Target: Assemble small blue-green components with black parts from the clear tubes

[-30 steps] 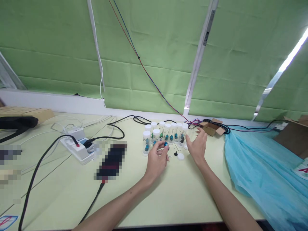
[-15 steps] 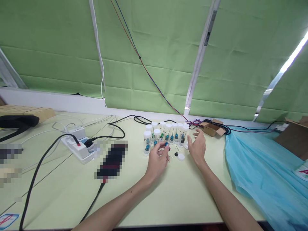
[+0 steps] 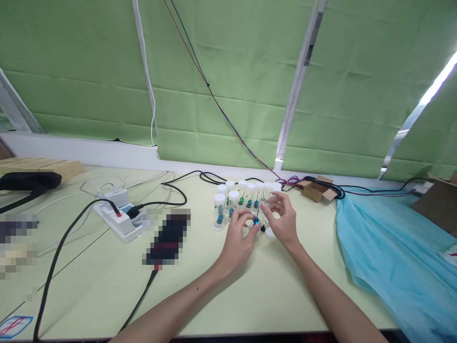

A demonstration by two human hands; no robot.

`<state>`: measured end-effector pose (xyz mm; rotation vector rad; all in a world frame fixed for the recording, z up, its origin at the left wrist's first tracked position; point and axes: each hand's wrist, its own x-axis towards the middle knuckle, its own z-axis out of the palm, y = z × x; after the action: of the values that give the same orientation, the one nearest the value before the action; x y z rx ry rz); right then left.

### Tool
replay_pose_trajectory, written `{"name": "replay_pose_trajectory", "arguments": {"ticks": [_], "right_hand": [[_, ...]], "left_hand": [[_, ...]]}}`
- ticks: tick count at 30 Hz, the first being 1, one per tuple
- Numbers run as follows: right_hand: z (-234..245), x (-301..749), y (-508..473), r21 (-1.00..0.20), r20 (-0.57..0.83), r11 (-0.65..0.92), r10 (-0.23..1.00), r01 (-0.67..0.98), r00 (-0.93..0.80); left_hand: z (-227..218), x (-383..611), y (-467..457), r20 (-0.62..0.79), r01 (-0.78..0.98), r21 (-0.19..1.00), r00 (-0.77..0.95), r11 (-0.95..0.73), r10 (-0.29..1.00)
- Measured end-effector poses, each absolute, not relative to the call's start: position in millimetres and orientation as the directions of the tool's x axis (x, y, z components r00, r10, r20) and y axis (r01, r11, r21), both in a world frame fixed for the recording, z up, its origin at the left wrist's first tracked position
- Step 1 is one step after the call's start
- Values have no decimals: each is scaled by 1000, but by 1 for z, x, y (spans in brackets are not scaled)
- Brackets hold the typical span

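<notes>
Several clear vials with white caps point(image 3: 233, 202) stand in a cluster at the middle back of the pale green table point(image 3: 200, 286); most have a small blue or green piece inside. My left hand point(image 3: 238, 240) pinches a small blue piece point(image 3: 256, 221) just in front of the cluster. My right hand point(image 3: 282, 220) is beside it, fingers curled around a clear open vial point(image 3: 267, 205) held near the blue piece. A loose white cap point(image 3: 269, 233) and a small black part point(image 3: 263, 228) lie on the table under my right hand.
A white power strip point(image 3: 119, 220) with black and white cables sits to the left. A blue plastic sheet point(image 3: 392, 262) covers the right side. An open small cardboard box point(image 3: 316, 189) and tangled wires lie behind the vials. Green blinds hang behind the table.
My right hand moved left from open and empty to holding a clear vial close to my left hand. My left hand shifted slightly right with the blue piece.
</notes>
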<state>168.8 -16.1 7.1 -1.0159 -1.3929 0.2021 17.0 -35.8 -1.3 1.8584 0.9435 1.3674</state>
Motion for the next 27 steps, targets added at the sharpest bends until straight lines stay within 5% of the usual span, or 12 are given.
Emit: {"name": "replay_pose_trajectory", "arguments": {"ticks": [15, 27], "right_hand": [[2, 166, -16, -795, 582, 553, 811, 249, 58], [7, 166, -16, -785, 572, 512, 815, 348, 90]], "left_hand": [[2, 14, -38, 543, 182, 765, 333, -618, 771], [-1, 15, -40, 461, 197, 817, 343, -542, 818]]}}
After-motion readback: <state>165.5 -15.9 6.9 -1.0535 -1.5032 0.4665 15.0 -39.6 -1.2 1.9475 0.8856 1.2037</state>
